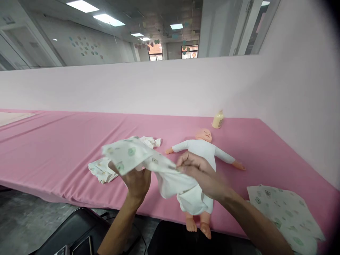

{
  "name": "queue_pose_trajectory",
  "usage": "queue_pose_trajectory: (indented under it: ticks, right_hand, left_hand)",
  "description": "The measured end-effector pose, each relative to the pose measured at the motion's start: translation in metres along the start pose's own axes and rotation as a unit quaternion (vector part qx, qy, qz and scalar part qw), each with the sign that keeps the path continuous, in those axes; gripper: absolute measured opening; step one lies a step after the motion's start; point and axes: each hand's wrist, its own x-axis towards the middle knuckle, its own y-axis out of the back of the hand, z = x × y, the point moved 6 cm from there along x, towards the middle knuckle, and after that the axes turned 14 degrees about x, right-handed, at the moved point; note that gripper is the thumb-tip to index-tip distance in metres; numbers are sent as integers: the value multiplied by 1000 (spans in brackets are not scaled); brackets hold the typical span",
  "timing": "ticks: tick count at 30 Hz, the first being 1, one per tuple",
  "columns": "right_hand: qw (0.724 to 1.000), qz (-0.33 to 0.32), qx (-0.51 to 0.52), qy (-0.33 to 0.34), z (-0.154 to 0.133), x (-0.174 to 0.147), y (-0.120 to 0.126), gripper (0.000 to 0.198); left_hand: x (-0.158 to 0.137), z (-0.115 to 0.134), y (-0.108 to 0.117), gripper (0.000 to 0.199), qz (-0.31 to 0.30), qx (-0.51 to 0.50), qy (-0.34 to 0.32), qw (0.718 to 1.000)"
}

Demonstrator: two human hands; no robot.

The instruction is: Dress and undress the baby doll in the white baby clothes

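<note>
A white baby garment with green prints (148, 157) is stretched in the air between my two hands, its left end blurred. My left hand (138, 180) is closed on it from below, the fingers partly hidden by the cloth. At the other side my right hand (198, 170) pinches the fabric between thumb and fingers. The loose white part of the garment hangs over the legs of a baby doll (202, 147). The doll lies on its back in a white body, arms spread, feet toward me.
A pink-covered table (66, 141) runs along a white wall (119, 90). Folded printed cloth (102, 170) and a small white cloth (154, 142) lie left. A pump bottle (218, 119) stands behind the doll. Another printed garment (285, 216) lies right. A black chair (82, 226) holds a phone (83, 247).
</note>
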Motion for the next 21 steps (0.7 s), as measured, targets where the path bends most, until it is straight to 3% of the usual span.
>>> queue_pose_trajectory:
  ticks: [3, 5, 7, 9, 11, 14, 16, 18, 21]
  right_hand:
    - [989, -79, -123, -38, 7, -14, -16, 34]
    - [968, -76, -238, -31, 7, -21, -15, 38]
    - [924, -59, -377, -5, 4, -25, -7, 33]
    - [862, -41, -505, 31, -1, -30, 6, 31]
    - [800, -9, -595, 78, -8, -37, 19, 28]
    - [725, 45, -672, 147, -20, -48, 34, 26]
    - [688, 53, -702, 173, -24, -53, 37, 28]
    - [672, 59, -715, 183, -25, -57, 40, 30]
    - [674, 75, -717, 163, -25, -59, 51, 31]
  left_hand:
    - [1, 5, 15, 10, 53, 76, -38, 995]
    - [4, 2, 20, 8, 16, 72, -63, 995]
    - [9, -5, 27, 9, -60, 37, -90, 993]
    - [10, -10, 35, 8, -176, -20, -135, 975]
    - [11, -14, 49, 15, -229, -32, -175, 957]
    - [17, -14, 70, 27, -202, 28, -224, 953]
    - [21, -9, 76, 34, -161, 69, -254, 951]
    - [24, -3, 75, 42, -136, 89, -279, 946]
    - [28, 1, 68, 48, -135, 95, -294, 941]
